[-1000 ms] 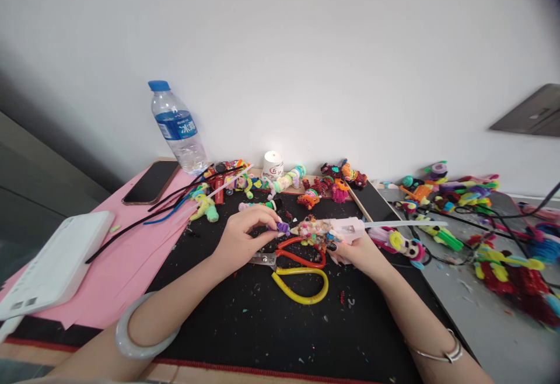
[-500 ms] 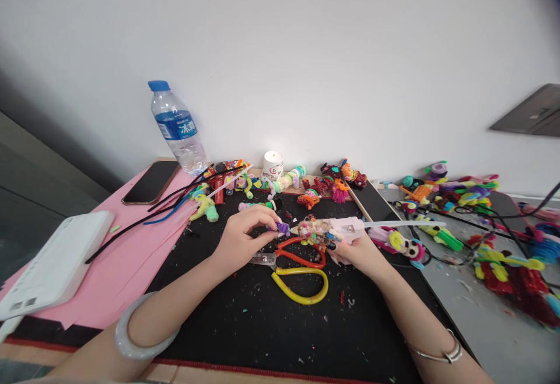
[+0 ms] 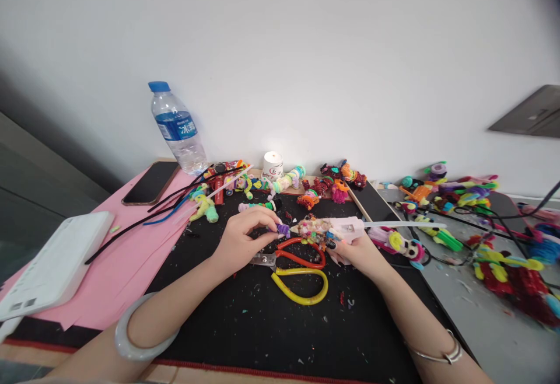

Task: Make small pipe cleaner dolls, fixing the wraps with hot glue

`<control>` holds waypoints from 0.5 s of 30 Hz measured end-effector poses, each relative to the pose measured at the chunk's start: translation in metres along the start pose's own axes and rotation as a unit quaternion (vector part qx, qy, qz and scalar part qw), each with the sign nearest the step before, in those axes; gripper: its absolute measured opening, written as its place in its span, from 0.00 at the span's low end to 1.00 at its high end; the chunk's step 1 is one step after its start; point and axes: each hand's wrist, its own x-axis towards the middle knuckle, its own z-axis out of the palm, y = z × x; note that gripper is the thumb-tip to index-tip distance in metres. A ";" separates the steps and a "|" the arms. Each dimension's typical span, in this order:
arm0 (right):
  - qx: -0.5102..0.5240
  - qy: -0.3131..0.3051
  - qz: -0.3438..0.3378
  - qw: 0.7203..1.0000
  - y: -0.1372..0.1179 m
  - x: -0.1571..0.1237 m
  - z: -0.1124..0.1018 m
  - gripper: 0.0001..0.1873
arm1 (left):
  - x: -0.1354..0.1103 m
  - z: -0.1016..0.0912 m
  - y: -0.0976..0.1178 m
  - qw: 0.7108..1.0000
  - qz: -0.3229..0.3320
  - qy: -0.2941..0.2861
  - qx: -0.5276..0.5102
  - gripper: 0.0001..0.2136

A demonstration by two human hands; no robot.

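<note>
My left hand pinches a small purple pipe-cleaner piece over the black mat. My right hand grips a pink glue gun covered in colourful stickers, with a white glue stick poking out behind. The gun's nozzle touches the purple piece. Under both hands lie scissors with a red and a yellow handle loop.
A water bottle, a phone on pink paper, a white box, a white tape roll. Pipe-cleaner figures line the back and pile up at the right among black cables.
</note>
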 end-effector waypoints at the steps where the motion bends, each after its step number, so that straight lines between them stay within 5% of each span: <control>1: -0.003 -0.001 -0.002 1.000 0.000 0.000 0.000 0.16 | 0.000 0.000 0.000 1.000 -0.001 0.000 -0.001 0.06; 15: -0.042 0.038 -0.006 0.998 -0.003 0.001 0.002 0.12 | 0.000 0.000 0.002 0.999 -0.022 0.007 -0.035 0.07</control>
